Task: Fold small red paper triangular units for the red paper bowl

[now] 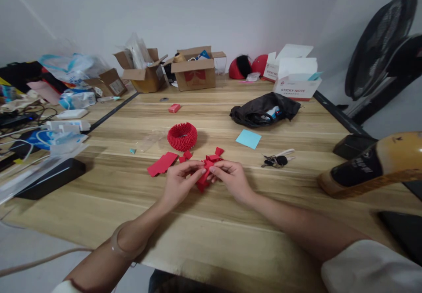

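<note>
Between my two hands is a small piece of red paper, folded and held above the wooden table. My left hand pinches its left side, and my right hand grips it from the right with thumb and fingers. Just behind the hands stands a round red bowl shape built of many small folded pieces. Flat red paper strips lie left of my left hand. A few small red folded pieces rest behind my fingers, partly covered by them.
A blue paper square, keys and a black bag lie to the right. A large bottle stands at far right. Cardboard boxes line the back; a black object is at left.
</note>
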A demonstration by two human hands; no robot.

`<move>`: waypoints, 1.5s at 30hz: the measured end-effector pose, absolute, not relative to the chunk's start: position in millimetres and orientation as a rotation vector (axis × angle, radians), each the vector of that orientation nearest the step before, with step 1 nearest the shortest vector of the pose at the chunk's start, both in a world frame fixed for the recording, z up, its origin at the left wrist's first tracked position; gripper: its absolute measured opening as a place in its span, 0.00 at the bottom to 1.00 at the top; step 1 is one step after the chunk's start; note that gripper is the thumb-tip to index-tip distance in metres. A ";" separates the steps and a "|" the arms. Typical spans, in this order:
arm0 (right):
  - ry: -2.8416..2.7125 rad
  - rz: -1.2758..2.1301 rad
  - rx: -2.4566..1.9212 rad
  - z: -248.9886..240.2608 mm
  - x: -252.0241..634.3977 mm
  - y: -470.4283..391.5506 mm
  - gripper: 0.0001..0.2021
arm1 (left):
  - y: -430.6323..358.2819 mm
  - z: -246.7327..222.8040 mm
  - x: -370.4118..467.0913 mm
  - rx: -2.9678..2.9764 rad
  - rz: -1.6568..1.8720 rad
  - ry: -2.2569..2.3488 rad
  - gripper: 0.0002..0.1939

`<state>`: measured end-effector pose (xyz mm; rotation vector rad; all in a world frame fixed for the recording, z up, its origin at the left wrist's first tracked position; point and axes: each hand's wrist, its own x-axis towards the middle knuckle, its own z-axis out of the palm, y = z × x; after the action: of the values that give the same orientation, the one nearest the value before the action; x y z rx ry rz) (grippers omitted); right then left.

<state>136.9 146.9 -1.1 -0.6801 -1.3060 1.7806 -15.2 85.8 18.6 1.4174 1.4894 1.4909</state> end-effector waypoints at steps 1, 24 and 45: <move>-1.306 1.789 -0.679 -0.9 137.0 146.8 0.12 | 86.0 18.2 -15.2 1.400 1.494 1.485 0.09; -1.235 1.855 -0.655 -1.2 136.1 146.4 0.15 | 86.0 22.6 -14.5 1.518 1.438 1.542 0.09; -1.275 1.816 -0.662 -6.1 136.8 148.1 0.13 | 87.2 22.9 -18.0 1.601 1.411 1.480 0.10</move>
<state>136.8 148.1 -6.1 -0.6616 -1.2747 1.8161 -18.0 87.2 22.9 1.6013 1.4796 1.4111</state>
